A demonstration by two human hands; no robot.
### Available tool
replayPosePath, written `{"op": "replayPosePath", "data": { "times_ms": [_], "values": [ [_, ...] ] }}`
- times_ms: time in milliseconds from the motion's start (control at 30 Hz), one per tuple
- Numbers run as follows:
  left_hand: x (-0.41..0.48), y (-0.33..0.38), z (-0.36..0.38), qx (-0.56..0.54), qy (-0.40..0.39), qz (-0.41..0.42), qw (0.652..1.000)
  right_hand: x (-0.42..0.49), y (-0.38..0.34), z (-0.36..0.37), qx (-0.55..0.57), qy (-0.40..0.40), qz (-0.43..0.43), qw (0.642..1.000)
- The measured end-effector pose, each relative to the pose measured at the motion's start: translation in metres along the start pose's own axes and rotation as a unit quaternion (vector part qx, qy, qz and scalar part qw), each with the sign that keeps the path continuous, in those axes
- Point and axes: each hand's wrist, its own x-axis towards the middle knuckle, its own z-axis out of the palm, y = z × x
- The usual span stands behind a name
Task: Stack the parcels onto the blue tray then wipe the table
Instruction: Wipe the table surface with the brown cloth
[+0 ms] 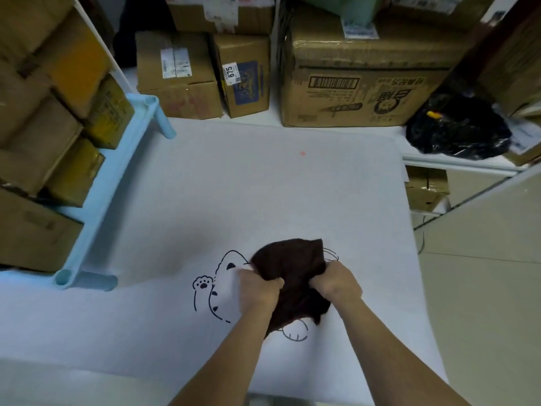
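The dark brown cloth (289, 268) is bunched up over the worktop (234, 186), close to its near edge and a little right of the middle. It covers part of a black line drawing of a cat (210, 288) printed on the white surface. Both hands have it. The left hand (259, 284) has its grip curled tight on the cloth's left side, and the right hand (335, 284) is clenched the same way on the right side. The two fists are knuckles up and close together, with a hump of fabric rising between and beyond them. Whether the cloth's underside is pressed flat to the surface or lifted slightly I cannot tell. Along the left edge sits the blue tray (117, 177), loaded with brown cardboard parcels (44, 142) stacked in several layers. The stacking therefore looks finished, and wiping seems to be the step in hand, though the cloth is gathered rather than spread. The next move likely calls for settling the wad flat under the palms and sweeping it across the white surface toward the far edge, where a small pink spot (302, 153) shows. The sweep should keep off the tray's legs along the left edge. More cardboard boxes (351, 83) line the far edge, and a black plastic bag (456, 133) lies by the far right corner.
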Motion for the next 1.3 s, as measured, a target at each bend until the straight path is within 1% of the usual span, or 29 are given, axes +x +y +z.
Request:
{"op": "replayPosePath", "data": {
  "times_ms": [67, 100, 167, 233, 300, 367, 433, 467, 500, 567, 633, 667, 700, 733, 800, 833, 867, 900, 933, 967, 1000, 1033, 1067, 1100, 1167, 1200, 1267, 1300],
  "values": [
    [0.000, -0.004, 0.002, 0.006, -0.062, -0.018, 0.998, -0.003, 0.007, -0.007, 0.005, -0.027, 0.004, 1.000],
    [0.003, -0.004, -0.002, 0.007, -0.085, -0.020, 0.996, -0.002, 0.009, -0.010, 0.029, -0.035, -0.005, 0.999],
    [0.007, 0.002, -0.020, 0.006, -0.096, 0.001, 0.995, -0.005, 0.005, -0.019, 0.141, -0.044, -0.024, 0.989],
    [0.008, 0.015, -0.042, -0.021, -0.095, 0.056, 0.994, -0.009, -0.005, -0.027, 0.274, -0.050, -0.026, 0.960],
    [0.002, 0.035, -0.070, -0.069, -0.093, 0.127, 0.985, -0.017, -0.024, -0.036, 0.362, -0.053, -0.066, 0.928],
    [-0.006, 0.057, -0.095, -0.109, -0.081, 0.200, 0.970, -0.027, -0.046, -0.047, 0.441, -0.062, -0.123, 0.887],
    [-0.012, 0.071, -0.112, -0.149, -0.055, 0.225, 0.961, -0.034, -0.064, -0.057, 0.490, -0.053, -0.155, 0.856],
    [-0.012, 0.072, -0.116, -0.144, -0.035, 0.220, 0.964, -0.034, -0.067, -0.058, 0.493, -0.039, -0.157, 0.855],
    [-0.008, 0.068, -0.118, -0.120, -0.011, 0.216, 0.969, -0.033, -0.070, -0.057, 0.484, -0.024, -0.154, 0.861],
    [0.004, 0.050, -0.112, -0.030, 0.022, 0.183, 0.982, -0.027, -0.064, -0.043, 0.420, 0.006, -0.143, 0.896],
    [0.011, 0.026, -0.097, 0.074, 0.038, 0.115, 0.990, -0.016, -0.050, -0.022, 0.298, 0.021, -0.117, 0.947],
    [0.010, 0.013, -0.089, 0.105, 0.042, 0.080, 0.990, -0.012, -0.042, -0.011, 0.220, 0.022, -0.101, 0.970],
    [0.007, 0.005, -0.082, 0.121, 0.044, 0.061, 0.990, -0.011, -0.035, -0.004, 0.151, 0.027, -0.090, 0.984],
    [0.004, -0.001, -0.076, 0.123, 0.053, 0.058, 0.989, -0.009, -0.029, 0.001, 0.105, 0.035, -0.083, 0.990],
    [-0.001, -0.005, -0.069, 0.136, 0.096, 0.084, 0.983, -0.008, -0.027, 0.008, 0.049, 0.057, -0.064, 0.995],
    [-0.003, -0.005, -0.068, 0.167, 0.123, 0.120, 0.971, -0.008, -0.028, 0.008, 0.029, 0.074, -0.052, 0.995],
    [-0.004, -0.005, -0.068, 0.216, 0.144, 0.166, 0.951, -0.009, -0.030, 0.009, 0.015, 0.093, -0.044, 0.995],
    [-0.003, -0.005, -0.068, 0.266, 0.152, 0.216, 0.927, -0.010, -0.032, 0.009, 0.004, 0.110, -0.040, 0.993],
    [-0.001, -0.006, -0.068, 0.306, 0.138, 0.254, 0.907, -0.010, -0.033, 0.009, -0.006, 0.121, -0.040, 0.992],
    [-0.001, -0.007, -0.067, 0.328, 0.110, 0.279, 0.896, -0.011, -0.035, 0.007, -0.011, 0.126, -0.039, 0.991],
    [0.000, -0.008, -0.067, 0.340, 0.082, 0.280, 0.894, -0.010, -0.038, 0.006, -0.014, 0.120, -0.030, 0.992],
    [0.000, -0.008, -0.067, 0.337, 0.062, 0.266, 0.901, -0.008, -0.040, 0.004, -0.012, 0.106, -0.017, 0.994],
    [0.002, -0.007, -0.067, 0.318, 0.054, 0.245, 0.914, -0.004, -0.043, 0.003, -0.007, 0.089, -0.007, 0.996],
    [0.003, -0.005, -0.067, 0.297, 0.064, 0.225, 0.926, -0.002, -0.044, 0.003, -0.003, 0.070, -0.005, 0.998],
    [0.007, -0.001, -0.069, 0.272, 0.109, 0.174, 0.940, 0.004, -0.048, 0.004, 0.000, 0.030, -0.033, 0.999],
    [0.008, 0.001, -0.071, 0.250, 0.113, 0.138, 0.952, 0.007, -0.050, 0.004, 0.002, 0.010, -0.057, 0.998],
    [0.013, 0.003, -0.077, 0.171, 0.082, 0.067, 0.979, 0.012, -0.051, 0.001, -0.009, -0.012, -0.099, 0.995],
    [0.015, 0.003, -0.080, 0.150, 0.065, 0.056, 0.985, 0.013, -0.054, -0.001, -0.027, -0.014, -0.116, 0.993]
  ]
}}
